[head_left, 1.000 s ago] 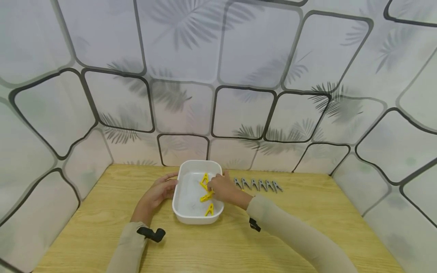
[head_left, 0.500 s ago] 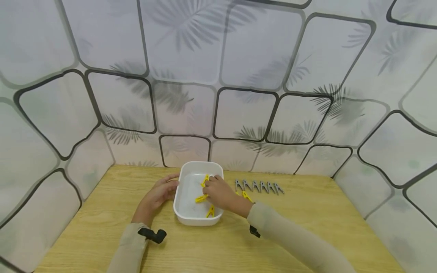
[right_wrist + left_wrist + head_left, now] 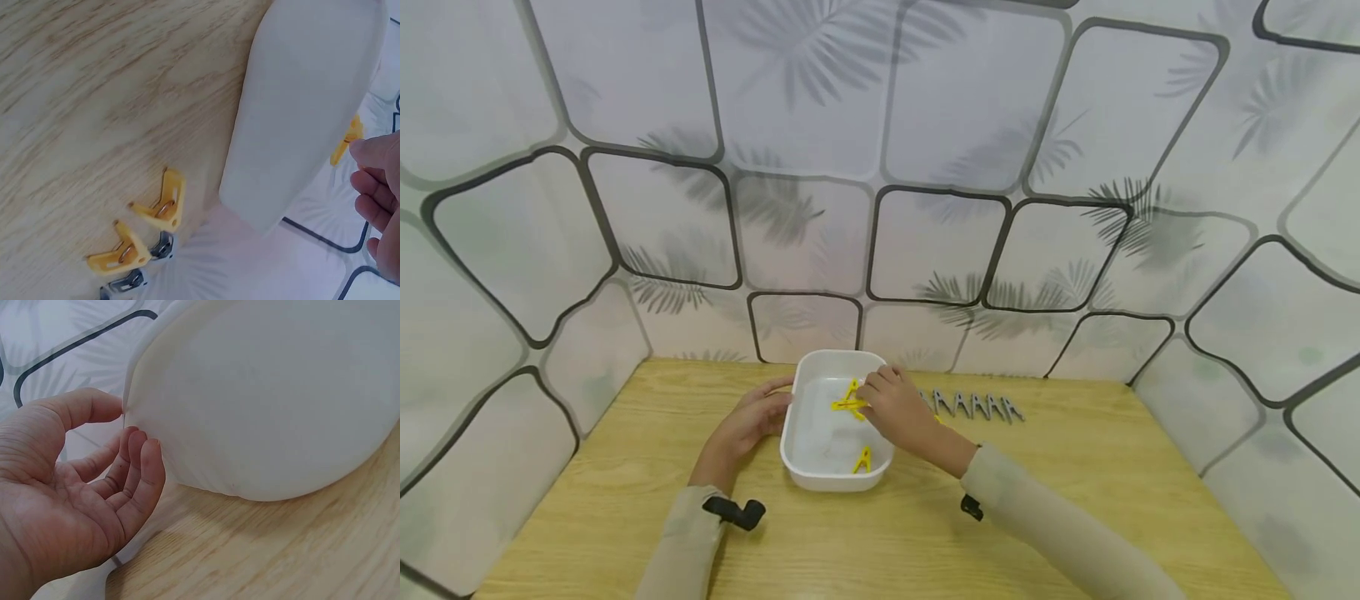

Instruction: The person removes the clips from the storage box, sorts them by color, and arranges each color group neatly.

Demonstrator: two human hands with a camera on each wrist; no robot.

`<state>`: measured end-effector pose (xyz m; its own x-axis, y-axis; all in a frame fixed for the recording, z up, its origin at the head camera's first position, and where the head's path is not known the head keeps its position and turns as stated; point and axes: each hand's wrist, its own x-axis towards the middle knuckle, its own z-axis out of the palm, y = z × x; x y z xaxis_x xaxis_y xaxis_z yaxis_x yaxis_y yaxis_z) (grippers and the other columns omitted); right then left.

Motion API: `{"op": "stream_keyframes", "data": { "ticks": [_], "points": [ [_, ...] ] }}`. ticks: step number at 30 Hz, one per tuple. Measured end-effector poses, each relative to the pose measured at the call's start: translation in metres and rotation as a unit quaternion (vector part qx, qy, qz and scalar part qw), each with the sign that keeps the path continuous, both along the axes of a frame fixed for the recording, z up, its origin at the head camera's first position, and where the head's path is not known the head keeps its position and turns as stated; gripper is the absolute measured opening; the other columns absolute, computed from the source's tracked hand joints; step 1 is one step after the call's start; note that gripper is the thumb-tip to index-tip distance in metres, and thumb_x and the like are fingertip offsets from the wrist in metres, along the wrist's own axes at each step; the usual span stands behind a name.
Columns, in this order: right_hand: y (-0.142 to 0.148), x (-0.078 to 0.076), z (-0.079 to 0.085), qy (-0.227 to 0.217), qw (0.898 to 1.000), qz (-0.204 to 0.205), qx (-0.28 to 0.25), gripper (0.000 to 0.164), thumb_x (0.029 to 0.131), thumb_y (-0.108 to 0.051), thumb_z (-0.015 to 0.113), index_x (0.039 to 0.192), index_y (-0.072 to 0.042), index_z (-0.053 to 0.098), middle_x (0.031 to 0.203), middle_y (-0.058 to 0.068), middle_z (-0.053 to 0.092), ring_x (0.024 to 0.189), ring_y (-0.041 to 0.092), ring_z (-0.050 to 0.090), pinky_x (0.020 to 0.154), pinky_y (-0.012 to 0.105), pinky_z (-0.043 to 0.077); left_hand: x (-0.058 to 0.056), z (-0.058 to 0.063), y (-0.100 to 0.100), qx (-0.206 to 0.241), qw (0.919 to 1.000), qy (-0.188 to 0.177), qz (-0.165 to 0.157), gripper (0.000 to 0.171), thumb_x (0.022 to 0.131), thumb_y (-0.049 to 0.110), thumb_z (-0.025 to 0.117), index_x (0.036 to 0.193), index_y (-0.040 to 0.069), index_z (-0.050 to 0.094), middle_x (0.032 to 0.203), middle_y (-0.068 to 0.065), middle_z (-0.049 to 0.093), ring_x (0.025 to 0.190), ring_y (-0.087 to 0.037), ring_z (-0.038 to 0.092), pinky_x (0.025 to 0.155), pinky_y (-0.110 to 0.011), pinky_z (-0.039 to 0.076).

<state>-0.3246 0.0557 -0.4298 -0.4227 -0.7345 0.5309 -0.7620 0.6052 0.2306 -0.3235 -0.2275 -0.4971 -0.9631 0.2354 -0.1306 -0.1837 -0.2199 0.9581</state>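
Note:
My right hand (image 3: 895,408) pinches a yellow clothespin (image 3: 847,405) above the right side of a white plastic tub (image 3: 808,477). In the right wrist view the clothespin (image 3: 347,141) shows at the fingertips, past the tub's outer wall (image 3: 300,94). Inside the tub lies one yellow clothespin (image 3: 862,460) near the front, and another (image 3: 853,388) is partly hidden behind the held one. My left hand (image 3: 752,425) rests at the tub's left side. In the left wrist view, loosely bent fingers (image 3: 153,465) touch or nearly touch the outer wall (image 3: 262,406), and the thumb meets the rim.
Several grey clothespins (image 3: 976,407) stand in a row on the wooden table (image 3: 850,542), right of the tub. Two yellow clothespins (image 3: 162,206) lie beside that row in the right wrist view; my right arm mostly hides them in the head view. A patterned wall covering (image 3: 805,233) encloses the table.
My right hand, which was down inside the tub, has risen with a yellow clothespin between its fingertips. It has shifted slightly back and right. The left hand stays at the tub's side.

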Motion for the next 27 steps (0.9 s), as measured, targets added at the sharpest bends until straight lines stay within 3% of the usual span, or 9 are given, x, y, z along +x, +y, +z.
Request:
{"op": "stream_keyframes", "data": {
  "ticks": [6,12,17,22,27],
  "points": [
    [0.024,-0.003,0.003,0.014,0.998,-0.003,-0.063,0.024,0.082,-0.017,0.086,0.098,-0.013,0.069,0.095,0.002,0.065,0.092,0.022,0.055,0.088,0.042,0.045,0.0,-0.001,0.0,0.0,0.9999,0.003,-0.01,0.057,0.105,0.011,0.053,0.156,-0.001,0.03,0.103,0.003,0.076,0.093,-0.011,0.071,0.076,-0.03,0.06],
    [0.053,-0.007,-0.001,0.022,0.993,-0.034,-0.114,0.027,0.082,-0.016,0.086,0.102,-0.01,0.07,0.096,0.005,0.066,0.095,0.026,0.057,0.086,0.045,0.042,0.0,0.002,-0.001,-0.004,0.9999,0.006,-0.007,0.058,0.105,0.013,0.054,0.156,-0.001,0.03,0.102,0.004,0.077,0.09,-0.011,0.072,0.075,-0.029,0.059],
    [0.083,-0.003,-0.007,-0.05,0.984,-0.077,-0.155,0.021,0.085,-0.013,0.082,0.101,-0.009,0.069,0.095,0.006,0.065,0.091,0.026,0.054,0.086,0.048,0.04,0.0,0.002,0.0,-0.009,0.9999,0.005,-0.006,0.057,0.106,0.013,0.053,0.156,-0.001,0.031,0.1,0.005,0.076,0.09,-0.01,0.072,0.075,-0.029,0.059],
    [0.113,0.0,-0.013,-0.146,0.959,-0.139,-0.201,0.017,0.086,-0.012,0.081,0.098,-0.009,0.069,0.091,0.007,0.064,0.089,0.026,0.054,0.086,0.049,0.037,0.001,0.002,0.0,-0.012,0.9999,0.007,-0.004,0.057,0.106,0.013,0.053,0.156,-0.001,0.031,0.101,0.004,0.076,0.09,-0.01,0.071,0.075,-0.03,0.059],
    [0.136,0.002,-0.019,-0.186,0.941,-0.18,-0.215,0.017,0.086,-0.012,0.082,0.098,-0.007,0.071,0.09,0.008,0.067,0.089,0.029,0.058,0.092,0.057,0.037,0.001,0.003,0.0,-0.011,0.9999,0.009,-0.007,0.058,0.105,0.014,0.055,0.156,-0.001,0.032,0.102,0.004,0.076,0.091,-0.011,0.071,0.075,-0.03,0.059]
  ]
}}
